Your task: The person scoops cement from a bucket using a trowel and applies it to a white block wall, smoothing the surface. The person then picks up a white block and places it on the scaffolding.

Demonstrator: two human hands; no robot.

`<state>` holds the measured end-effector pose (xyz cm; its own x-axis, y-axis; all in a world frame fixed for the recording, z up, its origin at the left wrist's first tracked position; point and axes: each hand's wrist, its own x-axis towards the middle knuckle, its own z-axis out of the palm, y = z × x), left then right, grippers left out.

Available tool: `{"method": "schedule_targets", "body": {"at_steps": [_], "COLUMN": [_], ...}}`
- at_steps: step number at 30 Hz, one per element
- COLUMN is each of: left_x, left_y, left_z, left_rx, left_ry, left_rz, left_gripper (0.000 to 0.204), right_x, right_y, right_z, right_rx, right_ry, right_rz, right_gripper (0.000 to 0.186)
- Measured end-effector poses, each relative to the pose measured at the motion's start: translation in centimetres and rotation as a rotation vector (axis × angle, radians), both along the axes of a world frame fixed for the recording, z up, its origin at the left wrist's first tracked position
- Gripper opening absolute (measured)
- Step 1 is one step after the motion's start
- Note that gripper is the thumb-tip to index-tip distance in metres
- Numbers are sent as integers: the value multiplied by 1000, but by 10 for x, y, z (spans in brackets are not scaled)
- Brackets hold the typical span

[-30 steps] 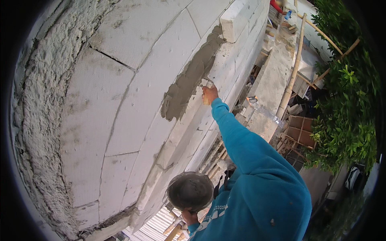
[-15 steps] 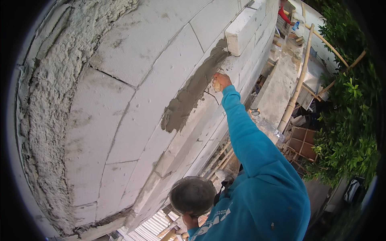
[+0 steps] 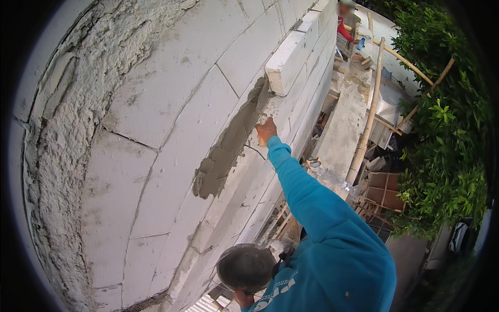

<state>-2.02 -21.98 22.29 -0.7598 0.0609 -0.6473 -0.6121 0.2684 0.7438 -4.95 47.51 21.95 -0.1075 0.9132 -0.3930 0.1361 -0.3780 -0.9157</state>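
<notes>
My right hand [image 3: 267, 129] is closed round the pale wooden handle of a trowel [image 3: 261, 141]; its blade can hardly be made out. It is at the right edge of a long strip of wet grey mortar [image 3: 224, 151] on the white block wall. Just beyond the strip's far end, a white block [image 3: 292, 56] sits on the course. Low in the view, my left hand [image 3: 243, 298] grips the rim of a dark round bowl [image 3: 246, 268] close to my body. Most of the left fingers are hidden by the bowl.
Rough plaster [image 3: 99, 104] edges the wall at left. To the right, below the wall, run a grey plank [image 3: 345, 135] and bamboo poles [image 3: 370, 112]. A co-worker in a red sleeve [image 3: 344, 32] is at the far end, near a blue bottle [image 3: 360, 43]. Leafy branches [image 3: 442, 145] hang at far right.
The whole view has shifted, so wall and block appear lower and further left. My right hand remains beside the mortar, its wrist slightly turned. The left hand still holds the bowl.
</notes>
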Motion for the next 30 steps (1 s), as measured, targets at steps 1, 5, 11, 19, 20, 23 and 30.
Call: {"method": "schedule_targets", "body": {"at_steps": [1, 5, 11, 19, 20, 23, 30], "left_x": [-7, -28, -42, -59, -62, -74, -98], "left_y": [-13, -31, -39, -50, -52, -60, -77], "left_z": [-19, -43, -58, -73, -74, -80, -101], "left_rx": [-72, -379, -425, -440, -441, -440, -456], "left_ry": [120, 287, 312, 350, 363, 401, 449], "left_rz": [-176, -659, -784, -885, -897, -945, -944], "left_gripper": [39, 40, 43, 46, 46, 48, 52], "right_x": [-4, -20, -32, -89, -92, -93, -44], "right_y": [4, -42, -109, -176, -182, -195, -263], "right_z": [-5, 19, 38, 49, 51, 55, 74], "right_rx": [40, 99, 286, 292, 301, 335, 482], "right_ry": [-66, -48, -104, -62, -51, -32, 226], "right_rz": [-11, 9, 12, -8, 1, 17, 100], "right_gripper": [45, 45, 44, 48, 48, 48, 49]}}
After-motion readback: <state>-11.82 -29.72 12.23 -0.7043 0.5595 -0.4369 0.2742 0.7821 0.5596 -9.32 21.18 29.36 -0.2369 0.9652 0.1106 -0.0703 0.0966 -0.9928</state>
